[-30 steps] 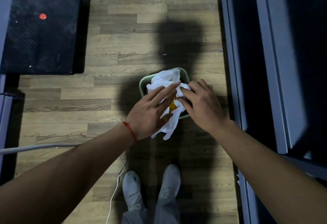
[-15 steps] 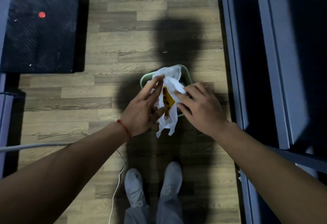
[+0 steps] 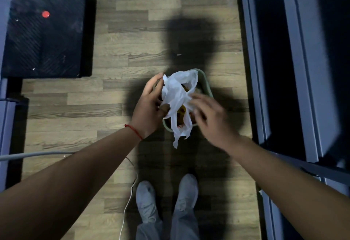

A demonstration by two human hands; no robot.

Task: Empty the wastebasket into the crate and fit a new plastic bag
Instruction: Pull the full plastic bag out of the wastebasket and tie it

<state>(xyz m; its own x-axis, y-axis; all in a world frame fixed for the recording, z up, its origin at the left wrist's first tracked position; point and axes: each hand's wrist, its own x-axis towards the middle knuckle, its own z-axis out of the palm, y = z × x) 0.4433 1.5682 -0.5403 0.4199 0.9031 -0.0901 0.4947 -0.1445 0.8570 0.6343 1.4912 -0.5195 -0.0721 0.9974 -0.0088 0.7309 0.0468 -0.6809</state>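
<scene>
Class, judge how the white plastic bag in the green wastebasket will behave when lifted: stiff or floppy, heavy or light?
Probably floppy: the plastic bag droops in crumpled strips over the wastebasket rim. Likely light: its film looks thin, translucent.

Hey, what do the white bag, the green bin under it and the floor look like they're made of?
The bag is probably thin plastic film: translucent white, crumpled into soft folds, with something yellow showing through. The wastebasket looks like moulded plastic, matte pale green with a smooth rounded rim. The floor shows wood-look planks with grain, perhaps laminate or vinyl; real wood can't be ruled out.
</scene>
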